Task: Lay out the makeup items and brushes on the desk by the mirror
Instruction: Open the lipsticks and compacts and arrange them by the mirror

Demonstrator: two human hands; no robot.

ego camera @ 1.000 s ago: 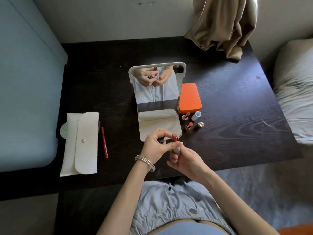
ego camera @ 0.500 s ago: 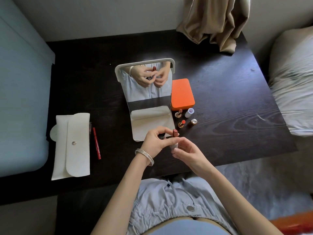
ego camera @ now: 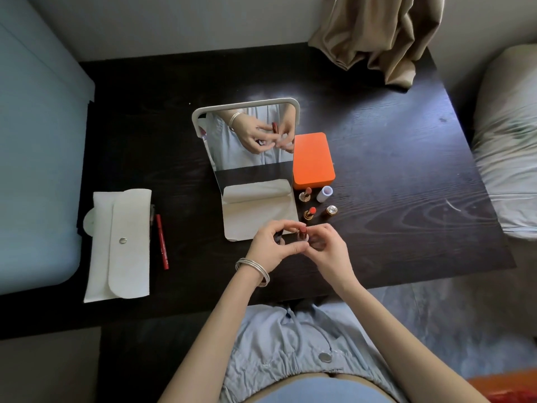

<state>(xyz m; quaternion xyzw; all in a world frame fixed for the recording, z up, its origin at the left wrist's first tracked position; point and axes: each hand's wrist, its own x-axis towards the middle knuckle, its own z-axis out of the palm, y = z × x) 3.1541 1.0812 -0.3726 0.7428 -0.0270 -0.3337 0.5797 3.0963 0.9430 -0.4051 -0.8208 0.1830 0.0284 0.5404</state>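
Observation:
An uncapped lipstick (ego camera: 302, 231) with a brownish-red tip stands upright between my hands, just in front of the mirror's white base (ego camera: 258, 210). My right hand (ego camera: 327, 250) pinches its tube from the right. My left hand (ego camera: 268, 247), with silver bangles at the wrist, holds a dark cap (ego camera: 279, 237) in its curled fingers, and its thumb reaches to the tube. The mirror (ego camera: 247, 138) reflects both hands. Two more uncapped lipsticks (ego camera: 305, 194) (ego camera: 310, 213) stand to the right of the mirror, beside a white cap (ego camera: 324, 194) and a gold cap (ego camera: 331, 210).
An orange box (ego camera: 312, 158) sits right of the mirror on the dark desk (ego camera: 392, 184). A white pouch (ego camera: 122, 245) and a red pencil (ego camera: 161, 241) lie at the left. A beige curtain (ego camera: 377, 33) drapes onto the far right corner. A pillow (ego camera: 508, 141) lies to the right.
The hands stay together in front of the mirror base. My right hand's fingers have risen and closed further round the lipstick tube. The camera view has shifted slightly.

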